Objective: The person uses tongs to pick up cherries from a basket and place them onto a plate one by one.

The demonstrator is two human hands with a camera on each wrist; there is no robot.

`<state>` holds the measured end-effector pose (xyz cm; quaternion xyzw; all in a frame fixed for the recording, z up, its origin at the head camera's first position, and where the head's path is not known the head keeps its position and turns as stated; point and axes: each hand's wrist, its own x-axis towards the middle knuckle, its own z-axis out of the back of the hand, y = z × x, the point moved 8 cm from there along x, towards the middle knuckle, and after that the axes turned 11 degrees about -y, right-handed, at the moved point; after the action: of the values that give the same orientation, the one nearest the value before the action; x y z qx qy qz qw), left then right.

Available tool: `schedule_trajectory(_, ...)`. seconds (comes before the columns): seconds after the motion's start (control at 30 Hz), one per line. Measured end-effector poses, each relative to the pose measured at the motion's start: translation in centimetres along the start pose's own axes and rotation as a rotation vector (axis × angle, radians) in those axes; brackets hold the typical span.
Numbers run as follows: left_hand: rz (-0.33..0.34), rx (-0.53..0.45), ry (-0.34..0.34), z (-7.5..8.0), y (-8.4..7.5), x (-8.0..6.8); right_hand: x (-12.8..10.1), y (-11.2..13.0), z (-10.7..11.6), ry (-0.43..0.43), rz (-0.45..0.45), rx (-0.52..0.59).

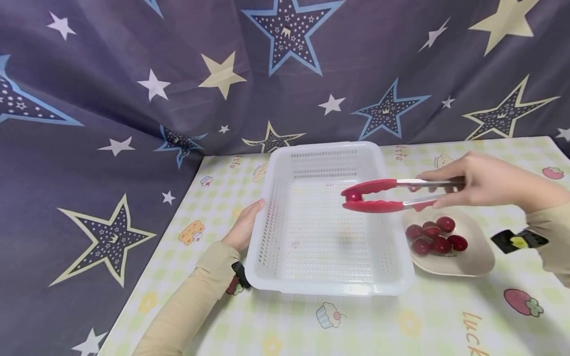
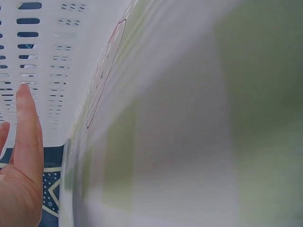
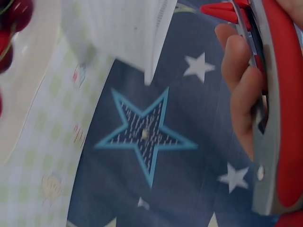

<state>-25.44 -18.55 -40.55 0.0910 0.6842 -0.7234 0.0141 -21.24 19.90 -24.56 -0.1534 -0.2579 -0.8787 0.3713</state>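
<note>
My right hand (image 1: pixel 485 180) grips metal tongs (image 1: pixel 374 206) with red tips and red handle covers. Between the tips sits one red cherry (image 1: pixel 354 196), over the right half of a white perforated plastic basket (image 1: pixel 329 288). Against the basket's left side rests my left hand (image 1: pixel 245 225), its fingertips at the rim. The left wrist view shows its fingers (image 2: pixel 29 137) straight along the slotted wall. Several more cherries (image 1: pixel 441 244) with stems lie on a cream plate (image 1: pixel 474 262) right of the basket, below the tongs.
A tablecloth (image 1: pixel 347 326) with green checks and cartoon prints covers the table. Behind and to the left hangs a dark star-patterned curtain (image 1: pixel 187 44). The basket's right rim overlaps the plate's left edge in the head view.
</note>
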Motion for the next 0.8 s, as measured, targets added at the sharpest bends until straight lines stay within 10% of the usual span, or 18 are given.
schedule_trajectory(0.47,0.011,0.037,-0.004,-0.5,0.2,0.1,-7.0,-4.5,3.1,-0.053,-0.257,-0.229)
schedule_trajectory(0.8,0.035,0.006,-0.008,-0.5,0.4,0.2,-12.4,-9.6,2.5,0.07,-0.574,-0.284)
